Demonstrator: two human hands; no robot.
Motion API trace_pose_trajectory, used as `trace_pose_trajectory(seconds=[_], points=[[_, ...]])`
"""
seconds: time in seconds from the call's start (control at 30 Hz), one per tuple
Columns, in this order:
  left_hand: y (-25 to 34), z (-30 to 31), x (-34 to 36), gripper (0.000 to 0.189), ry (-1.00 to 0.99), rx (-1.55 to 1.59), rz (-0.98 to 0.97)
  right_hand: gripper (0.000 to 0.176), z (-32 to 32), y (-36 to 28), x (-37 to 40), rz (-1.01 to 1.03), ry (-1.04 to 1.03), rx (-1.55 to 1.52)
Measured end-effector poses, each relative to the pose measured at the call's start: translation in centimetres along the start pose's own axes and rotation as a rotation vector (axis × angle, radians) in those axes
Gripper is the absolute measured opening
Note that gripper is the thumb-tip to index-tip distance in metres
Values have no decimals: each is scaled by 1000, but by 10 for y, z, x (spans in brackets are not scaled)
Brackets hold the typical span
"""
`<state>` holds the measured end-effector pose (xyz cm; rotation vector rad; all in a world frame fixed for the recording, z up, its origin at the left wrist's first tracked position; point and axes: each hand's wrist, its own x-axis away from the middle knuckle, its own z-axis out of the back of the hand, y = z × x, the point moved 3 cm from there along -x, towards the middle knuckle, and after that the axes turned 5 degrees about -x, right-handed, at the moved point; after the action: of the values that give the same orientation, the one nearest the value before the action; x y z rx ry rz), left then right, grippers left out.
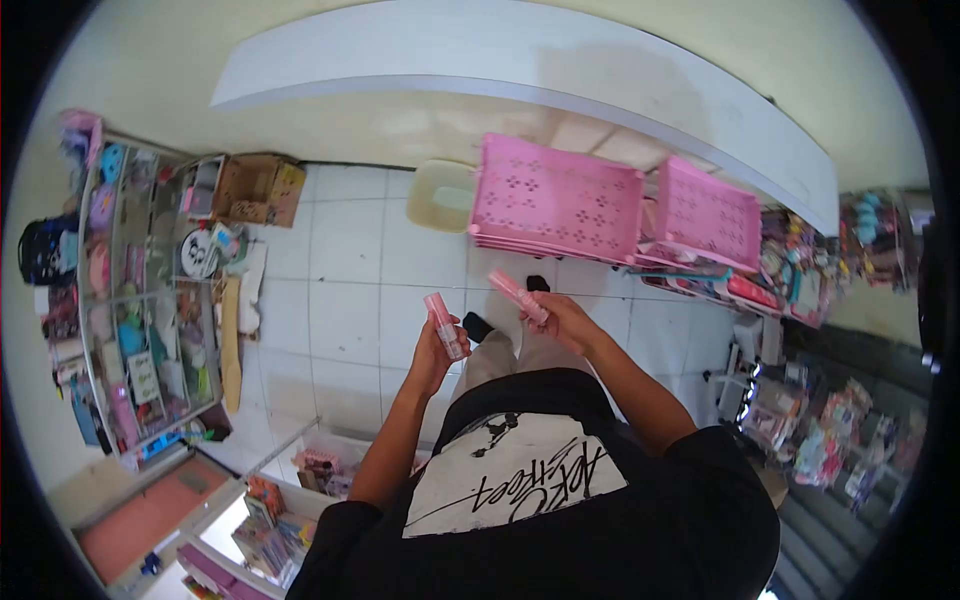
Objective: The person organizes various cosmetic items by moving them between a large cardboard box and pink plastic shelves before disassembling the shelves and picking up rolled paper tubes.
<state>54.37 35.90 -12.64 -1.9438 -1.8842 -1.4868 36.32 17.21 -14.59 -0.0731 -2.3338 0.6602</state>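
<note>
My left hand (430,358) is wrapped round a small bottle (439,315) with a pink cap and a pale printed body. It is held nearly upright in the picture, cap end away from me. My right hand (566,322) grips a second slim pink bottle (510,288), tilted with its far end toward the left. Both bottles are in front of my body above the tiled floor, close together but not touching. Their labels are too small to read.
Ahead stand stacked pink plastic racks (560,195) beside a cream bin (440,195), below a long white shelf (500,45). To the left are a glass display case (150,310) full of goods and a cardboard box (250,190). Hanging packets (820,430) are on the right.
</note>
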Motion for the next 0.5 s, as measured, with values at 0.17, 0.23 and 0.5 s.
trace_pose_trajectory(seconds=[0.17,0.23,0.5], points=[[-8,-47,-12,48,-136,-140,31,38,-12,-10,65,81,-160,-210],[-13,-72,-11,48,-194,-184,18,38,0,-12,86,143,-142,-192],[-84,-203,-5,48,-420,-344,83,37,72,-28,240,460,-53,-227]])
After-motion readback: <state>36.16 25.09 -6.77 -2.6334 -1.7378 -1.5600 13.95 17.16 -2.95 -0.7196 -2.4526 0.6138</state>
